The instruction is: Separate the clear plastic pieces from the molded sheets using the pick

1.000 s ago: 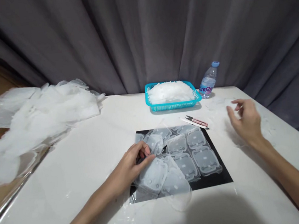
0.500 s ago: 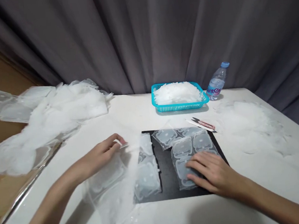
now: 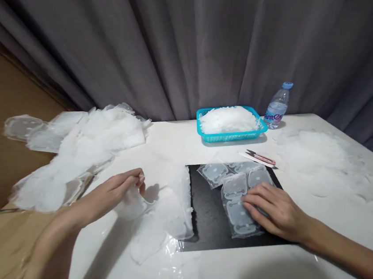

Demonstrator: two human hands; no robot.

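My left hand (image 3: 129,183) is raised over the table, thumb and fingers pinched on the edge of a thin translucent plastic sheet (image 3: 163,217). The sheet curves down from my fingers and spreads over the left part of a black mat (image 3: 207,212). My right hand (image 3: 276,212) lies on the mat's right side, its fingers slightly bent and apart. Under its fingertips is a clear sheet of moulded rounded panels (image 3: 239,216), each marked with two dots joined by a line. Another such sheet (image 3: 213,172) lies tilted at the mat's back edge.
A turquoise basket (image 3: 234,137) full of white translucent pieces stands at the back, beside a water bottle (image 3: 276,110). Pink-handled thread snips (image 3: 260,158) lie behind the mat. Loose pieces (image 3: 318,156) spread at right; a large heap (image 3: 87,145) covers the left, near cardboard (image 3: 3,83).
My left hand has drawn the sheet's edge leftward, and the sheet now lies lower over the mat's left part. My right hand stays on the panels. The whole view has shifted slightly.
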